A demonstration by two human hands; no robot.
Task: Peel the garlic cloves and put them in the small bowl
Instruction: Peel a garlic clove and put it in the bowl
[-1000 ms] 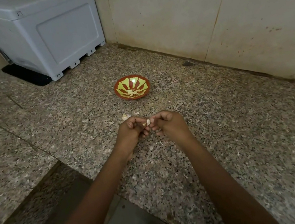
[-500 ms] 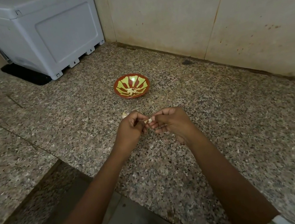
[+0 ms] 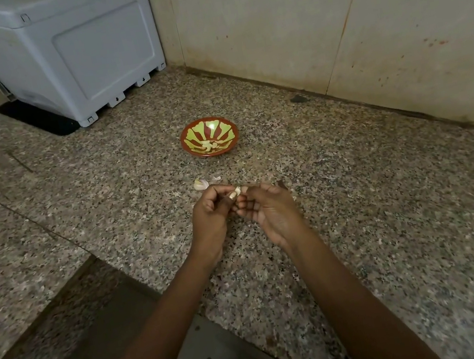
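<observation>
Far L: white plastic box (image 3: 67, 51) at back of counter (image 3: 390, 200), no part in this. Just fwd of the hands: one unpeeled clove (image 3: 200, 184) w/ a scrap of skin (image 3: 215, 178) beside it, both on the counter, prob. next in line.

L hand (image 3: 209, 215): grip curled tight, thumb + fingertips pinching the garlic clove (image 3: 235, 192) at its L end.

Beyond, nearer the wall: small bowl (image 3: 183, 140), well apart from the hands, a few peeled cloves (image 3: 208, 146) already inside. Approx mid-task.

R hand (image 3: 269, 210): grip curled too, fingertips on the clove's R end. Clove held above the counter between both hands.

For a clean peel:
- Anchor w/ L pinch, firm but not bruising.
- Work R thumbnail under loose skin at the tip.
- Pull along the length, rotate a bit, repeat.
- Check for thin inner film before dropping in bowl.

How much skin is off: too small to tell.
</observation>
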